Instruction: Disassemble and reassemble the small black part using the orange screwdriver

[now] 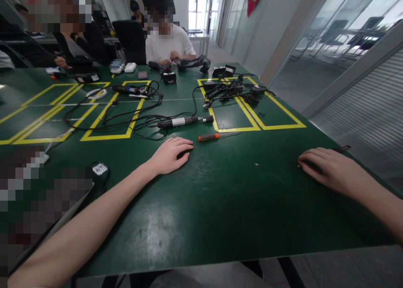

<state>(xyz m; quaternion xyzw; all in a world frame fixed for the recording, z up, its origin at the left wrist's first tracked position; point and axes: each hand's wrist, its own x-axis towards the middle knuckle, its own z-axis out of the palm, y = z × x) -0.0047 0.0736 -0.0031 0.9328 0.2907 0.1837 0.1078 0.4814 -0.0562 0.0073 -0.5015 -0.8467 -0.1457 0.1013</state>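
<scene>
Just right of & slightly beyond L hand (pixel 171 155), screwdriver (pixel 209 137) lies on tbl (pixel 220 208); L hand's half-open, palm down, nothing visibly held; R hand (pixel 330 168), well right, loosely curled, can't tell if it's gripping anything.

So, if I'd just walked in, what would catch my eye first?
Probably the bare left hand on the green table, with the right hand near the table's right edge. An orange-ended screwdriver lies just beyond the left hand. Farther back, tangled black cables lie across yellow tape outlines.
</scene>
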